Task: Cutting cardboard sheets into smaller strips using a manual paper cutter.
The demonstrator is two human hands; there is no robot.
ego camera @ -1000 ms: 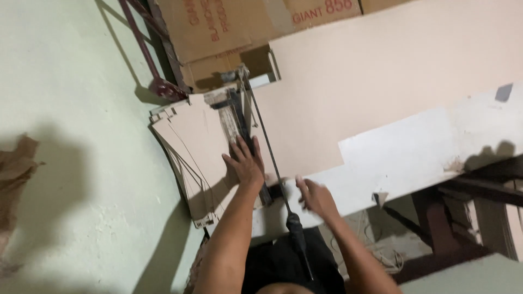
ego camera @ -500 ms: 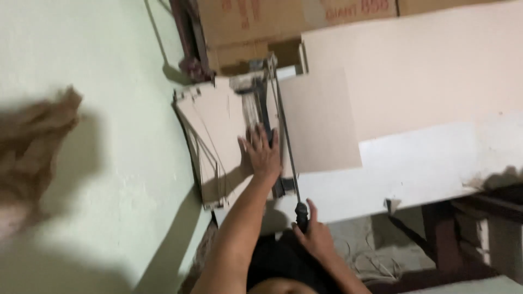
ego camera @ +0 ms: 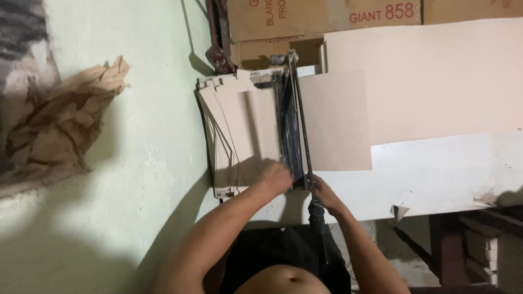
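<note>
Here the left hand (ego camera: 275, 178) presses, fingers curled, on the stack of cardboard sheets (ego camera: 239, 136) at the near end of the paper cutter (ego camera: 290, 125). Just beside it, the right hand (ego camera: 324, 191) grasps the cutter's lever handle (ego camera: 317, 218) (blade arm lying down along the board).

The left hand (ego camera: 275, 178) is blurred, so its fingers cannot be told apart, and it covers the near end of the stacked cardboard sheets (ego camera: 239, 130). The right hand (ego camera: 322, 193) wraps the cutter lever (ego camera: 300, 120), hiding the stretch of bar inside the palm; the dark handle below it fades into shadow against the dark shorts. How many sheets lie in the stack is too fine to count. The crumpled brown paper (ego camera: 65, 130) runs off the left edge. The cardboard boxes (ego camera: 327, 16) are cut off at the top. Dim shapes under the white surface (ego camera: 436, 174), at lower right, are perhaps a wooden frame.
</note>
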